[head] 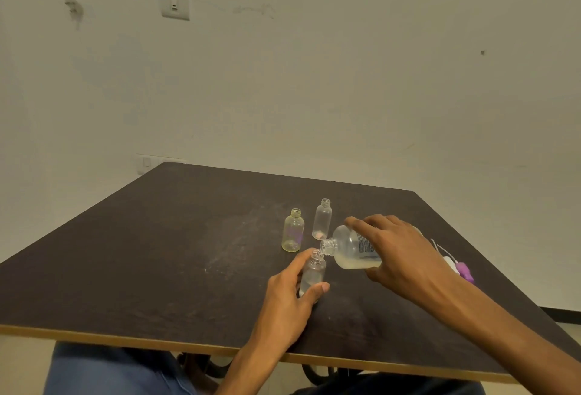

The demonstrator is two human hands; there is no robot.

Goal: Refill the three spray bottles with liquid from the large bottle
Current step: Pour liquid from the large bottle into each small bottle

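1. At the middle of the dark table (157,253), the person's left hand (290,297) wraps a small clear spray bottle (312,273), thumb and fingers pressed against its sides to keep it standing.
2. From the three o'clock side, the right hand (405,256) clasps the large bottle (353,248) around its body, fingers curled over the top and thumb beneath. It is tipped nearly flat, its open neck pointing toward nine o'clock and meeting the small bottle's mouth.
3. Pale cloudy liquid pools along the large bottle's lower side; the held bottle looks only partly filled, though the exact level is hard to read.
4. Two more uncapped bottles wait at about twelve o'clock of the one being filled: a yellowish bottle (293,231) and a clear bottle (322,219), standing near each other, both seemingly almost empty.
5. Sprayer caps (460,269), white and purple, lie at three o'clock beyond the right wrist.
6. To pour well, I would keep the two necks touching and lift the large bottle's base slowly, since the small mouth is narrow and a surge would likely spill over the left fingers.
7. Steadying the small bottle low down and stopping short of the neck should leave room for the sprayer tube.
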